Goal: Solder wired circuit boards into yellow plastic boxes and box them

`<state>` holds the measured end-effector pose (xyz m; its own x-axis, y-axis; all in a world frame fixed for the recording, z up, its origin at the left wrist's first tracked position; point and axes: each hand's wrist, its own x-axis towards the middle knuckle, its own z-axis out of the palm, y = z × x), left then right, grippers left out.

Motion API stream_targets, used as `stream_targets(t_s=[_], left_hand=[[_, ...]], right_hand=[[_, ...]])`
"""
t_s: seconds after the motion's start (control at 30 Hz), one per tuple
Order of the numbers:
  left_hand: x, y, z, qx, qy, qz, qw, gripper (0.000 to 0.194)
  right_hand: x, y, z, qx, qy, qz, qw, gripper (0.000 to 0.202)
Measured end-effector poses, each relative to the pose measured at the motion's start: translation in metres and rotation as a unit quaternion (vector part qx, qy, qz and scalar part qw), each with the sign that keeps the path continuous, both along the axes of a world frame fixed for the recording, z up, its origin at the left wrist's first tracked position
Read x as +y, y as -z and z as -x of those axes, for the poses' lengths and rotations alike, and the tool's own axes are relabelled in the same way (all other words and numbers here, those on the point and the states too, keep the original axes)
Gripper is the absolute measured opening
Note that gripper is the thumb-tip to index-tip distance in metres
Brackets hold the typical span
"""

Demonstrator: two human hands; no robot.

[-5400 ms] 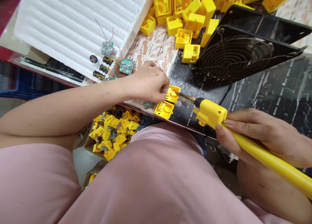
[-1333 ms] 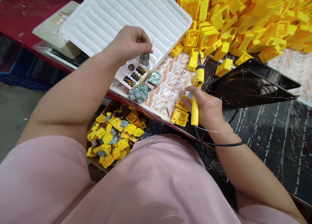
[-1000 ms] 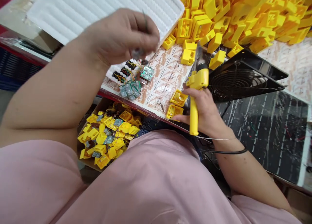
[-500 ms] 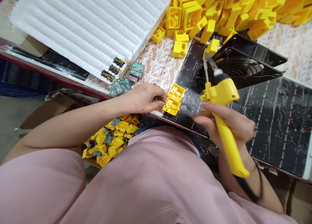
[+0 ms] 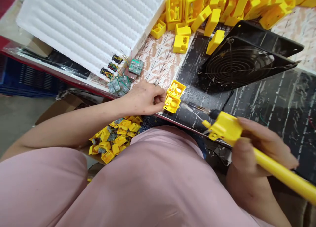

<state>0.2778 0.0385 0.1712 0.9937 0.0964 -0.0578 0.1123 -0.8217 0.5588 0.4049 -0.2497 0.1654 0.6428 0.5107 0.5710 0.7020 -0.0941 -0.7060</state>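
A yellow plastic case (image 5: pixel 175 88) lies open on the black mat near the bench edge, its two halves side by side with small metal parts inside. The curled fingers of my left hand (image 5: pixel 150 98) are closed at the case's left edge; the fingertips are partly hidden. My right hand (image 5: pixel 261 148) is wrapped round a yellow soldering gun (image 5: pixel 225 126). Its dark-collared iron and a thin feed tube point left, with the tips just right of the case and apart from it. Green circuit boards (image 5: pixel 119 85) with thin wires lie left of my left hand.
A ribbed white foam tray (image 5: pixel 93 26) fills the back left. Many yellow cases (image 5: pixel 192 10) are heaped at the back. A black fan (image 5: pixel 237 65) stands behind the soldering gun. Below my left forearm, a box holds yellow cases with grey parts (image 5: pixel 115 138).
My right hand has swung the soldering gun from upright down to the left, bringing its tip near the open case. My left hand stays at the case. The view has shifted slightly.
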Motion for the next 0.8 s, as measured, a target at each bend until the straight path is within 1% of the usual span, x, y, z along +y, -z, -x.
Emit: stream_targets(t_s=[0.07, 0.1, 0.13, 0.2, 0.27, 0.4, 0.47, 0.6, 0.7, 0.8], left_hand=[[-0.001, -0.002, -0.001, 0.020, -0.002, -0.011, 1.000, 0.018], [-0.002, -0.003, -0.002, 0.033, -0.003, -0.023, 0.999, 0.018], [-0.003, -0.005, -0.004, 0.048, -0.002, -0.041, 0.998, 0.017], [-0.005, -0.010, -0.008, 0.076, 0.003, -0.080, 0.994, 0.017], [-0.008, -0.015, -0.013, 0.100, 0.013, -0.111, 0.989, 0.016], [-0.012, -0.021, -0.019, 0.125, 0.032, -0.162, 0.978, 0.015], [-0.013, -0.023, -0.021, 0.135, 0.039, -0.178, 0.974, 0.015], [-0.014, -0.025, -0.022, 0.136, 0.050, -0.191, 0.971, 0.014], [-0.014, -0.026, -0.022, 0.141, 0.049, -0.197, 0.969, 0.015], [-0.013, -0.025, -0.022, 0.142, 0.048, -0.191, 0.970, 0.015]], right_hand=[[0.002, -0.006, 0.004, -0.045, -0.092, 0.013, 0.995, 0.056], [0.004, -0.008, 0.004, -0.072, -0.127, 0.010, 0.989, 0.058], [0.007, -0.010, 0.003, -0.090, -0.158, 0.018, 0.983, 0.053], [0.014, -0.013, 0.001, -0.113, -0.194, 0.038, 0.974, 0.032], [0.019, -0.015, 0.000, -0.130, -0.210, 0.044, 0.968, 0.019], [0.022, -0.017, 0.001, -0.137, -0.222, 0.063, 0.963, 0.014], [0.022, -0.019, 0.001, -0.154, -0.232, 0.072, 0.958, 0.016], [0.022, -0.026, -0.001, -0.176, -0.258, 0.066, 0.948, 0.030], [0.020, -0.033, -0.002, -0.163, -0.250, 0.090, 0.950, 0.031], [0.018, -0.035, -0.002, -0.146, -0.235, 0.119, 0.954, 0.030]])
